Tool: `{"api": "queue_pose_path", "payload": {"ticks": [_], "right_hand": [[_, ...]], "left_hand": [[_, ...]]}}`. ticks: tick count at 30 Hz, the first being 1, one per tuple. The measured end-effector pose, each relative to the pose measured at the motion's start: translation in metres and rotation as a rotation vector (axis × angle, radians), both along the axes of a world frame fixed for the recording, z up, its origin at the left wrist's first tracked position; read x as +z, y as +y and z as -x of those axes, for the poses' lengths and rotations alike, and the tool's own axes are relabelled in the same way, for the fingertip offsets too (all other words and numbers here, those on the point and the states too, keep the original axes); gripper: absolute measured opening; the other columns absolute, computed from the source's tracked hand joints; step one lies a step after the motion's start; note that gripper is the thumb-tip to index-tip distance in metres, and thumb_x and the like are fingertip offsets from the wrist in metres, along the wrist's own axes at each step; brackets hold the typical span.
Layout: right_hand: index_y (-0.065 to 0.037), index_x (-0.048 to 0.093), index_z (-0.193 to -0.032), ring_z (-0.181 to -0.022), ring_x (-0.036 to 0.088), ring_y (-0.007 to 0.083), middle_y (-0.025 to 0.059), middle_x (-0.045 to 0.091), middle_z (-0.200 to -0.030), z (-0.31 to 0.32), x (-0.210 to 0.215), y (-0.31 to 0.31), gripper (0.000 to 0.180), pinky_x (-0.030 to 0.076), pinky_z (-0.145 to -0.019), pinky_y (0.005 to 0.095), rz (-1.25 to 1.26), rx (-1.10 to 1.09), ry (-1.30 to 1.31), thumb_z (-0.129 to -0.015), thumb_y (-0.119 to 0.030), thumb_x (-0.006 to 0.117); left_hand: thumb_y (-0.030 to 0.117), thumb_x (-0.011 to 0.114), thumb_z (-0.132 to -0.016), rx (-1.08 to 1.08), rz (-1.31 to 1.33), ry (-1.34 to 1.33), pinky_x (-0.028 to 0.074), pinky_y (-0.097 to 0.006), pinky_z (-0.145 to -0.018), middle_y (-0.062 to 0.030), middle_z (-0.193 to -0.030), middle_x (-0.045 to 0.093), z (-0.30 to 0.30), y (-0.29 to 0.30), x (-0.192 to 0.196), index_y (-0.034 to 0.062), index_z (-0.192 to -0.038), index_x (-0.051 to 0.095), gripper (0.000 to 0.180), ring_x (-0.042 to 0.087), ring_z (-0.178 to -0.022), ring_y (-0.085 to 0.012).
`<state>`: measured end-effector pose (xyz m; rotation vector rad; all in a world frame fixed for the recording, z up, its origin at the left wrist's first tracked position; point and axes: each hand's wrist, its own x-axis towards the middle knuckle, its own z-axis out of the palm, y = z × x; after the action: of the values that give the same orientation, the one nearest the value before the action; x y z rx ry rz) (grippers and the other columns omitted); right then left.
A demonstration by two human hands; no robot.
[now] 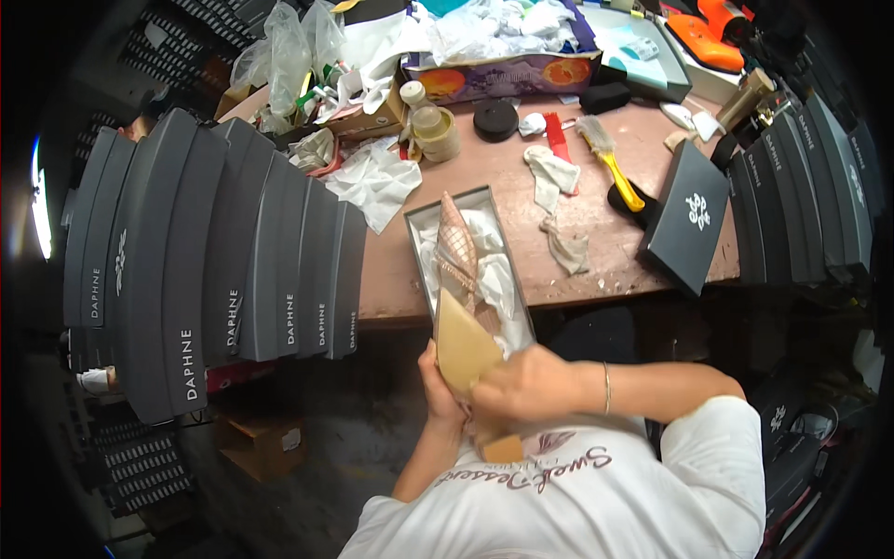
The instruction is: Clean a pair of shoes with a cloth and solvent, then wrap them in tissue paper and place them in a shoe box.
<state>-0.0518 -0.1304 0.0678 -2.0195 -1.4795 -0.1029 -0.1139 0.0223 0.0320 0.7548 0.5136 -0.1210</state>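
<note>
A pointed shoe [461, 337] is held in front of my chest with its beige sole turned up and its toe pointing away from me. My left hand [440, 387] grips its left side, thumb along the edge. Closed and slightly blurred, my right hand [526, 380] lies against the middle of the sole; whatever is in its fingers is hidden. Just beyond the held shoe, an open grey shoebox [520, 307] lined with white tissue paper [494, 275] reaches over the table's near edge. A pink quilted pointed shoe [454, 240] rests inside it.
Tall stacks of dark shoeboxes [191, 252] flank the left, with more boxes [801, 186] at right. A dark box lid [684, 224] tilts on the table [391, 289]. A yellow-handled brush [610, 163], rags [551, 177], bottles [430, 126] and a paper-filled carton [494, 76] lie farther back.
</note>
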Motion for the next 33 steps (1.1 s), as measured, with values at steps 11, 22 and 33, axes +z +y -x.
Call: {"api": "queue_pose_path", "payload": {"ticks": [11, 22, 33], "right_hand": [[-0.009, 0.051, -0.079, -0.046, 0.055, 0.0176, 0.0032, 0.050, -0.062, -0.042, -0.003, -0.013, 0.011, 0.040, -0.034, 0.0332, -0.059, -0.024, -0.049, -0.076, -0.017, 0.058], [-0.010, 0.050, -0.078, -0.052, 0.058, 0.0221, 0.0035, 0.051, -0.063, -0.051, 0.002, -0.005, 0.014, 0.045, -0.042, 0.0355, -0.124, -0.094, -0.070, -0.074, -0.019, 0.059], [-0.003, 0.062, -0.095, -0.071, 0.058, 0.0139, 0.0047, 0.065, -0.082, -0.098, -0.029, 0.004, 0.022, 0.047, -0.064, 0.0305, -0.369, -0.384, 0.929, -0.092, -0.024, 0.059]], "left_hand": [[0.060, 0.032, -0.092, -0.036, 0.115, 0.055, 0.054, -0.037, -0.076, -0.0124, -0.104, 0.063, -0.004, -0.004, 0.000, 0.0053, -0.117, 0.054, 0.064, 0.064, -0.087, -0.0242], [0.060, 0.031, -0.093, 0.007, 0.027, 0.033, 0.052, -0.034, -0.081, -0.0075, -0.109, 0.061, 0.003, -0.012, -0.004, 0.0104, -0.119, 0.053, 0.060, 0.062, -0.095, -0.0216], [0.059, 0.034, -0.090, -0.009, 0.120, -0.056, 0.055, -0.039, -0.063, -0.0172, -0.103, 0.061, -0.012, -0.006, 0.022, 0.0043, -0.120, 0.051, 0.065, 0.065, -0.079, -0.0301]]}}
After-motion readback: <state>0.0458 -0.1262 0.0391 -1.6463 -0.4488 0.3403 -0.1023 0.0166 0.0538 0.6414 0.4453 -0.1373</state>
